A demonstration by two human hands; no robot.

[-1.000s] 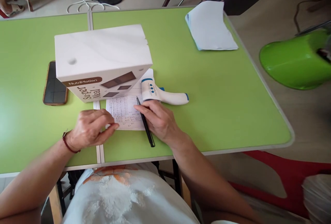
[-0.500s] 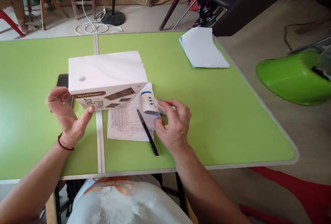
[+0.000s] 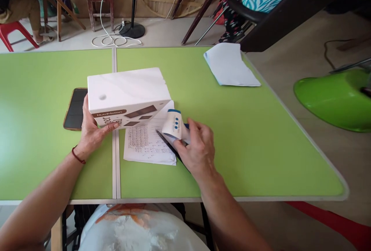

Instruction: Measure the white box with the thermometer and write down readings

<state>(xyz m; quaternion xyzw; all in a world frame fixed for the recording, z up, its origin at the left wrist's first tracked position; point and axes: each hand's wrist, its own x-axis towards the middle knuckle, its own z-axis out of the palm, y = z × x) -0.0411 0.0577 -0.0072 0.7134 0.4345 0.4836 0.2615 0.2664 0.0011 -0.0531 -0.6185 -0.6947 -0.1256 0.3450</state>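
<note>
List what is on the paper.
The pen lies partly on the paper; the thermometer is over it. The box hides its far left part; anything there is unseen.

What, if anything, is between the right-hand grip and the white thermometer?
Nothing visible: the right-hand grip is already on the handle of the white thermometer. The black pen runs partly out of sight behind the hand, but not between the two.

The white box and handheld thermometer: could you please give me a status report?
Left hand clasping white box. Right hand around handheld thermometer. Pen across paper, partly hidden by right hand.
</note>
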